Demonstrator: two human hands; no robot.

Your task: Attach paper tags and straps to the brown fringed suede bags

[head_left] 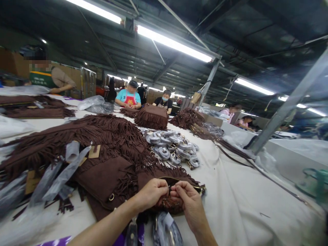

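At the near middle of the table, a brown fringed bag [148,178] lies with its zipped mouth open and its patterned lining [170,205] showing. Over that mouth, the fingers of my left hand [153,193] are pinched together. My right hand [188,198] pinches close beside it, thumb against fingertips. Whatever sits between the fingers is too small to make out. Left of my hands is a flat brown suede bag piece [107,179] with a metal ring. Below them lies a plastic-wrapped strap bundle [167,229].
Plastic-wrapped straps with buckles [176,147] are heaped beyond my hands. A big pile of fringed brown bags [102,136] covers the left, with plastic-wrapped pieces [66,171] on it. White cloth [243,198] spreads to the right, near a slanted metal post [289,106]. Co-workers [129,97] sit across the table.
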